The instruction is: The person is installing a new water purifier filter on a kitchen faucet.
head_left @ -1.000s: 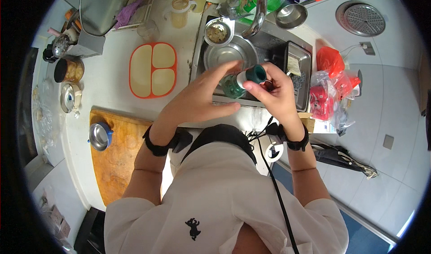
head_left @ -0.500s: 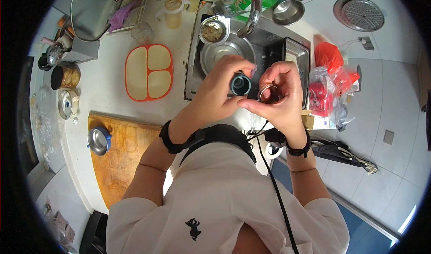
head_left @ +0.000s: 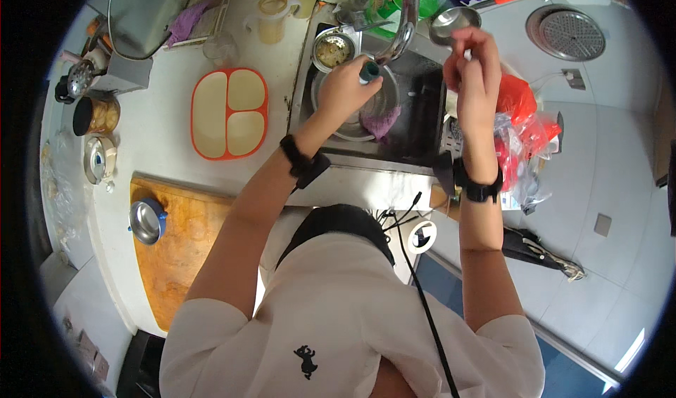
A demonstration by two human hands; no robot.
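Over the sink (head_left: 415, 134), my left hand (head_left: 345, 92) is closed around a dark green cylindrical container (head_left: 369, 71), beside the faucet spout (head_left: 404, 42). Beneath it stands a round steel basin (head_left: 343, 127) with a crumpled purple cloth (head_left: 380, 122) on its near right side. My right hand (head_left: 477, 74) is raised at the sink's right edge, just below a steel ladle-like pan (head_left: 453, 23). Its fingers are curled and slightly blurred, with a small pale spot between them that I cannot make out. A strainer basket (head_left: 333, 49) sits in the sink's far left corner.
An orange-rimmed divided plate (head_left: 259, 134) lies left of the sink. Nearer, a wooden cutting board (head_left: 186, 257) carries a blue-handled steel bowl (head_left: 147, 221). A plastic pitcher (head_left: 273, 21) stands behind. Red plastic bags (head_left: 516, 95) crowd the right side. A black cable (head_left: 422, 278) hangs down my front.
My hands have parted: the left moved up and slightly left with the green container, the right up and right. The metal-rimmed ring no longer shows. The purple cloth now lies in the basin.
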